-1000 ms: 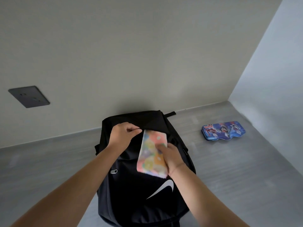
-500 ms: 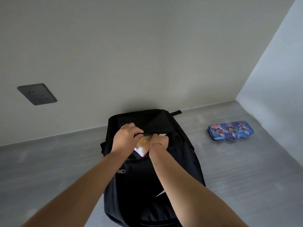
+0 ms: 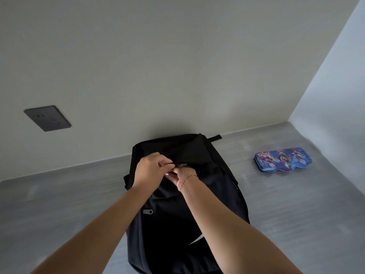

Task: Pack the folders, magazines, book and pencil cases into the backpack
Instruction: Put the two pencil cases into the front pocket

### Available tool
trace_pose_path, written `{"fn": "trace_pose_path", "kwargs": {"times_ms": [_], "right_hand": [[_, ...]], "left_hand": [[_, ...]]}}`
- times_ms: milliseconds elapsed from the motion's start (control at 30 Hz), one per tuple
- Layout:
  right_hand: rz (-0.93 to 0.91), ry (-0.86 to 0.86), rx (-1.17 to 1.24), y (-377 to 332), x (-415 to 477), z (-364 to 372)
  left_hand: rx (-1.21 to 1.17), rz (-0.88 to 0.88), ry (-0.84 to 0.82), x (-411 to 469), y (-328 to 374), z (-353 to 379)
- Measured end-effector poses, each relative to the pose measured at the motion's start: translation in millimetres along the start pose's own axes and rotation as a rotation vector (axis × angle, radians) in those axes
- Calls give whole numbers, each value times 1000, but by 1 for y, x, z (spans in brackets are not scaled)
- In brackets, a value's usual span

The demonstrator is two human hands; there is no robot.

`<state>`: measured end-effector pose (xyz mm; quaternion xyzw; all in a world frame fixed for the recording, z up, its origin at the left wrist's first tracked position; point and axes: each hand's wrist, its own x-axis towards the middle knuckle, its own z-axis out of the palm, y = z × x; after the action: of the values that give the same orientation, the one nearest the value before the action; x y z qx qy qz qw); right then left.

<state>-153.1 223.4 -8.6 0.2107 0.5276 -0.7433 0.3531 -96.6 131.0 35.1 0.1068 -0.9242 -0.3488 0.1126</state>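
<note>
The pastel, multicoloured pencil case that stood half out of the bag's mouth a second ago, and showed only as a corner half a second ago, is now out of sight inside the black backpack [image 3: 183, 210], and the right hand [image 3: 182, 175] that gripped its lower edge has followed it to the opening. The backpack lies flat on the grey counter [image 3: 296, 214], its long axis running from the near edge away toward the back wall [image 3: 177, 66], with its top and short carry loop at the wall end and a white logo mark on the front panel at the near end; a metal zipper pull [image 3: 148, 211] rests on its left side. The left hand [image 3: 151, 169] is curled nearly closed, thumb and forefinger pinched on the black edge of the opening and lifting it. The right hand meets it there, fingers bent and pushed down into the mouth so that their tips are hidden; whether they close on anything inside cannot be told. A thin red thread circles the right wrist. Well apart to the right, a blue tin pencil case [image 3: 283, 159] printed with cartoon figures lies flat on the counter, its long axis running left to right, roughly parallel with the back wall. A dark socket plate [image 3: 47, 118] sits on the wall at left.
</note>
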Motion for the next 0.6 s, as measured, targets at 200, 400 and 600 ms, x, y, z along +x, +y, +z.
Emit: {"fn": "trace_pose_path", "kwargs": {"times_ms": [200, 400, 600], "right_hand": [[-264, 192, -641, 11, 20, 12], [24, -305, 108, -10, -17, -19], [-176, -92, 250, -46, -35, -152]], "left_hand": [[-22, 7, -2, 1, 2, 2], [-6, -19, 0, 8, -2, 2], [25, 9, -60, 12, 3, 22]]}}
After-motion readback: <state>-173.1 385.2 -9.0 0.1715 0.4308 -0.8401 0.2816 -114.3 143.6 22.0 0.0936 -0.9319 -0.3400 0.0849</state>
